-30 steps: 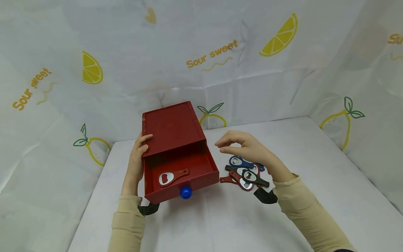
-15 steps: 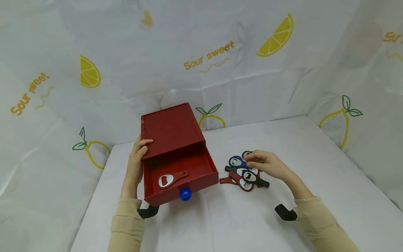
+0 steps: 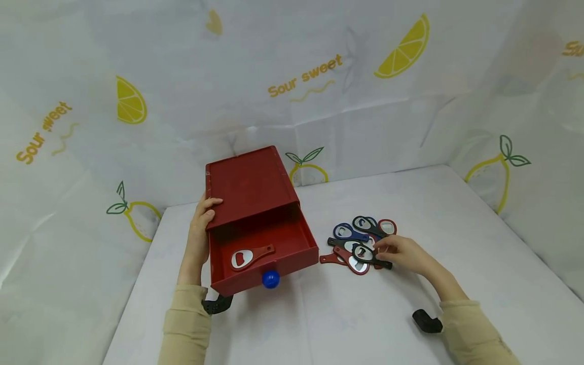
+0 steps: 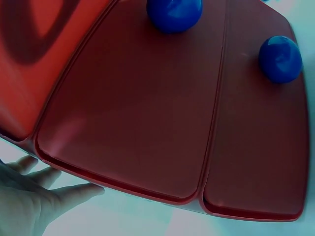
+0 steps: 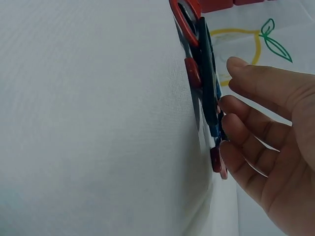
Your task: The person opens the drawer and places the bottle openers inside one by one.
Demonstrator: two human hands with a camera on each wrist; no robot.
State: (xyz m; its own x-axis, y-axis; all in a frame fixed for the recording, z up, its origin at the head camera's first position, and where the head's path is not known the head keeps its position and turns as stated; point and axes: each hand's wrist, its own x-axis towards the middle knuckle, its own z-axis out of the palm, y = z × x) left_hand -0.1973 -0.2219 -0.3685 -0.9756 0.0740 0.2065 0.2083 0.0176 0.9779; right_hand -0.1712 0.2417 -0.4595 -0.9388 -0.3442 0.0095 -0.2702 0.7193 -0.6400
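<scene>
My left hand [image 3: 196, 241] rests against the left side of a red drawer box [image 3: 251, 185], fingertips over its top edge. In the left wrist view its fingers [image 4: 74, 192] lie nearly straight along the edge. The pulled-out drawer [image 3: 263, 280] has a blue knob [image 3: 270, 279] and holds a red-handled bottle opener [image 3: 262, 251]. My right hand [image 3: 408, 256] is beside a pile of bottle openers, fingers bent near the handle of a black bottle opener [image 3: 383, 264]. The right wrist view shows its thumb [image 5: 268, 83] apart from the fingers, nothing clearly gripped.
Black, red and blue openers overlap in the pile, with a blue opener [image 3: 345, 232] and a red opener [image 3: 387, 227] toward the back. The white table [image 3: 347, 324] meets a white cloth backdrop printed with lemons. In the left wrist view another drawer front bears a blue knob [image 4: 280, 59].
My right hand has moved from above the pile down and right to its right side, uncovering the openers at the back. My left hand and the drawer box stay put.
</scene>
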